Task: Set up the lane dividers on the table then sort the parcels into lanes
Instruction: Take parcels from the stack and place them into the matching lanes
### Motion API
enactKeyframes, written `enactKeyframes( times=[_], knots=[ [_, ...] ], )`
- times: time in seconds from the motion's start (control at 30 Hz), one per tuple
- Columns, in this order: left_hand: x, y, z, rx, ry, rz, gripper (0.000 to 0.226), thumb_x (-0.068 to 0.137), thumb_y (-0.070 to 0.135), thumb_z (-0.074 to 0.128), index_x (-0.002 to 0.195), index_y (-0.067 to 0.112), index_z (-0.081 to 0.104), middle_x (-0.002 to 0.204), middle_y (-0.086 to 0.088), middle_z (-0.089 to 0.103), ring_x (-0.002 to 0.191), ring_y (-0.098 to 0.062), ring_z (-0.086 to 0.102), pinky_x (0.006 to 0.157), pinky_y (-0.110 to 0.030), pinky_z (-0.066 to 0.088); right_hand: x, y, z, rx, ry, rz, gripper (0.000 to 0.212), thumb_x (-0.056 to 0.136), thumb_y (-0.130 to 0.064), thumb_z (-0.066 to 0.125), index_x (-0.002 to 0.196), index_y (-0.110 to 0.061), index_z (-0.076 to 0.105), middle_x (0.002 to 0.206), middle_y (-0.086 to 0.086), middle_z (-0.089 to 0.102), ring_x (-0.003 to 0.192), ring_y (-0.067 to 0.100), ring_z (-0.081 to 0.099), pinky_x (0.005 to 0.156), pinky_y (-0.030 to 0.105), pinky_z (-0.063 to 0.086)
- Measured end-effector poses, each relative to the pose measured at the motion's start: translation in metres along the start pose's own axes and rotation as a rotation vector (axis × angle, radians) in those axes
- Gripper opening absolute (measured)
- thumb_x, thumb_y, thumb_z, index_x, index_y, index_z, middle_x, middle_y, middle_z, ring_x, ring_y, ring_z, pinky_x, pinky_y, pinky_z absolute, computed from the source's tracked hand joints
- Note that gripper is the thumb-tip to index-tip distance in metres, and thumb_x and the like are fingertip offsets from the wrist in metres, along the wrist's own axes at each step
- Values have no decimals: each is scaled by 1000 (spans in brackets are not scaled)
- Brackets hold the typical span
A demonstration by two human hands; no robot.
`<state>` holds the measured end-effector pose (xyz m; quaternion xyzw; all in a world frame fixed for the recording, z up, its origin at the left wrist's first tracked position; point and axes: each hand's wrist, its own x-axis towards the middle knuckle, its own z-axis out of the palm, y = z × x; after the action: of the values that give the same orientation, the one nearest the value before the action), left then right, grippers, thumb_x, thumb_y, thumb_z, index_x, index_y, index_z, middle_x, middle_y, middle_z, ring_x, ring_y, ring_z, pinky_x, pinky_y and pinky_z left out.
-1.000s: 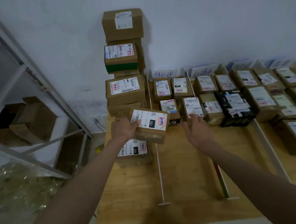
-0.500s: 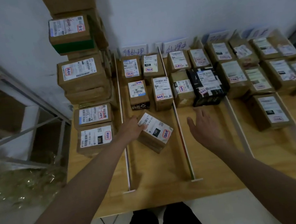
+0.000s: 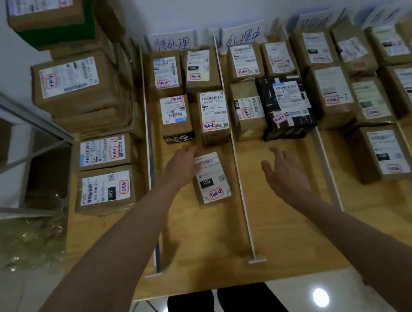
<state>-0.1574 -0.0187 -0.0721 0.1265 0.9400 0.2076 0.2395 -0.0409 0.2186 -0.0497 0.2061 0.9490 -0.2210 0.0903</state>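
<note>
Parcel point(image 3: 211, 177) — label "150" | left hand point(image 3: 181, 168) fingers resting on it | right hand point(image 3: 284, 171) fingers apart — holding nothing

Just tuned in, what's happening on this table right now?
A person is sorting parcels into lanes marked off by white dividers. The left hand rests on the far left corner of a brown parcel labelled 150, which lies flat in the first lane in front of four parcels already there. The right hand is open over the bare second lane, holding nothing. More unsorted parcels are stacked at the table's left edge.
</note>
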Motion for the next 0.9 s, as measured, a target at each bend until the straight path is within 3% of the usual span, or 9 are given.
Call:
enactKeyframes(
  times=[0.1,0.2,0.3,0.43,0.5,0.7,0.9],
  knots=[
    [-19,1,18,-171,202,-177,75,86,34,72,146,11,33,147,-8,39,133,-27,41,101,-41,42,10,-2,1,20,-8,15,51,102,-39,41,145,-12,38,140,12,48,126,31,47,101,46,40],
    [-28,-2,41,-369,127,-370,95,79,43,78,150,8,26,149,-12,39,132,-30,45,102,-44,45,16,-8,2,30,-18,24,50,102,-38,41,146,-12,37,142,11,46,128,30,45,102,44,38],
    [-25,-5,54,-467,89,-377,80,78,42,79,140,11,40,136,-9,55,124,-27,54,99,-46,50,17,-10,5,61,-37,23,50,102,-38,41,146,-14,37,143,10,44,128,29,45,102,46,40],
    [-14,5,48,-512,80,-331,60,80,31,79,129,11,50,127,-5,61,113,-22,61,85,-30,51,18,-5,7,58,-40,18,49,102,-38,41,145,-14,38,142,9,46,126,28,47,101,46,42],
    [-7,10,44,-518,78,-318,56,81,28,78,127,12,52,124,-5,64,108,-21,64,81,-30,53,19,-1,6,39,-41,18,49,102,-38,41,144,-14,39,141,9,47,126,28,47,101,45,42],
    [10,18,38,-488,72,-294,48,84,26,75,124,12,54,123,-6,65,108,-23,64,89,-39,55,21,11,2,3,-42,-10,48,102,-38,41,142,-14,40,139,10,49,125,28,48,103,45,41],
    [19,23,33,-441,64,-329,46,86,26,73,124,9,52,125,-8,63,109,-24,63,71,-25,50,27,16,-5,-64,-42,-49,47,102,-39,40,142,-14,39,138,10,50,124,28,50,102,44,40]
  ],
)
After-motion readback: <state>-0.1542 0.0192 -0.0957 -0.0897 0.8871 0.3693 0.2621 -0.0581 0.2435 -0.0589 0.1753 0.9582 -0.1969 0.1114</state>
